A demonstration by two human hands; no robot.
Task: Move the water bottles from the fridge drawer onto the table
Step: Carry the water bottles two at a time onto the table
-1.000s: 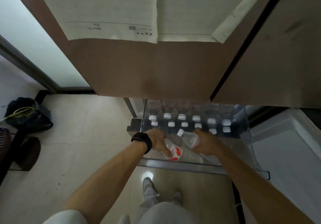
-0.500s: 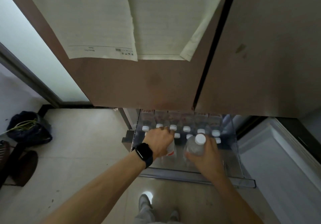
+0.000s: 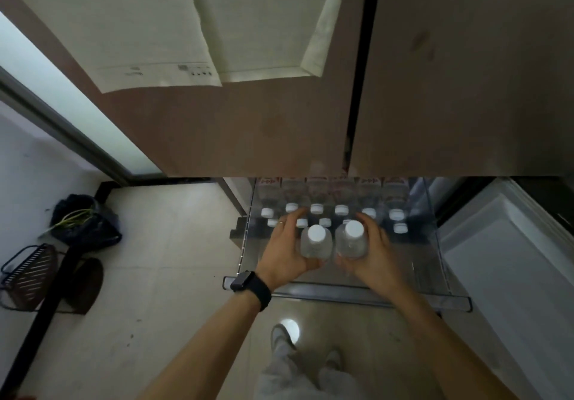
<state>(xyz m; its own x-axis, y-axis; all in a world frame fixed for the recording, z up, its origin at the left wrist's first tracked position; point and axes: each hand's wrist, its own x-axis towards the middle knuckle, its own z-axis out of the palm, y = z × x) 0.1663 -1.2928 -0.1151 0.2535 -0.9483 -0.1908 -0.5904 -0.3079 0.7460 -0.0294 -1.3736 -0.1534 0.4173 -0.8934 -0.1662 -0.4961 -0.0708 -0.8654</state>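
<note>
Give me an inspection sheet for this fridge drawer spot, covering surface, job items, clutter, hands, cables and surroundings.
Surface: table not in view; clear fridge drawer stands pulled open.
Job's things: left bottle and right bottle upright in hand; capped bottles in rows behind.
Clutter: black bag, wire rack on floor.
Hands: left hand grips left bottle; right hand grips right bottle.
Cables: nothing seen.
Surroundings: brown fridge doors with papers stuck on.

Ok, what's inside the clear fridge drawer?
Rows of upright clear water bottles with white caps; the left hand and right hand each grip one. The brown fridge door hides the back of the drawer.
</note>
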